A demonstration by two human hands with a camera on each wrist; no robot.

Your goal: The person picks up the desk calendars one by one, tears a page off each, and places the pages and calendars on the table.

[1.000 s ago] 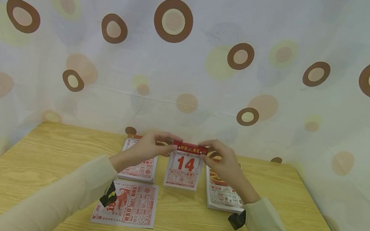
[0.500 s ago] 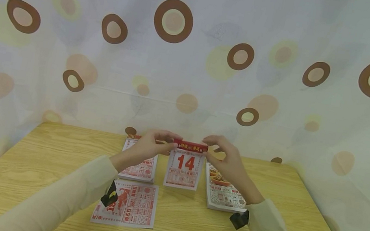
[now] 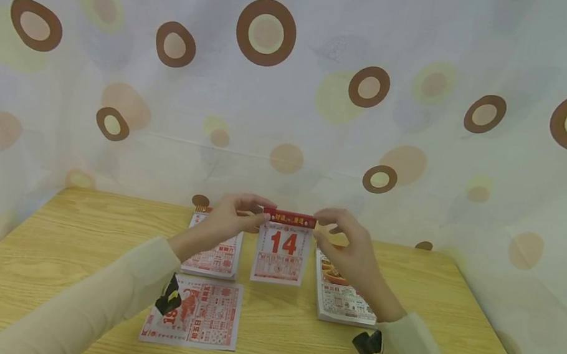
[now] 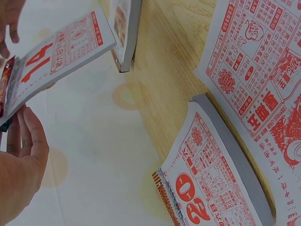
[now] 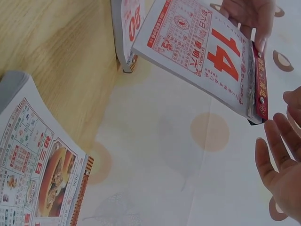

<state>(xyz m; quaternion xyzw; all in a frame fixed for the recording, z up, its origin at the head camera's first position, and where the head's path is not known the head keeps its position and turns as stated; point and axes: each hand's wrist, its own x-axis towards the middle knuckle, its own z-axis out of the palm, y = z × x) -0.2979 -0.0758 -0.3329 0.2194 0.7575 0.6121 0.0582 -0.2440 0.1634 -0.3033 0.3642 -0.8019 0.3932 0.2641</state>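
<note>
A small tear-off calendar [image 3: 282, 246] showing a red 14 hangs upright above the table, topped by a red strip with gold lettering. My left hand [image 3: 227, 221] pinches the strip's left end between thumb and fingers; its thumb lies on the front in the right wrist view. At the strip's right end, my right hand [image 3: 353, 249] stays close, its fingers spread and slightly bent. In the right wrist view the right hand [image 5: 287, 165] appears just off the corner of the calendar [image 5: 202, 56], gripping nothing. The left wrist view shows the calendar's [image 4: 61, 56] thick page block edge-on.
Behind my left hand lies another calendar block [image 3: 212, 256] showing 20 in the left wrist view. A loose printed sheet [image 3: 208, 315] lies in front of it. To the right is a thick calendar [image 3: 347, 302] with a food picture. Patterned cloth [image 3: 295, 109] hangs behind the wooden table [image 3: 275, 353].
My right hand has let go of the strip's right end and moved slightly right. The calendar, held by my left hand, has risen a little and shifted slightly left.
</note>
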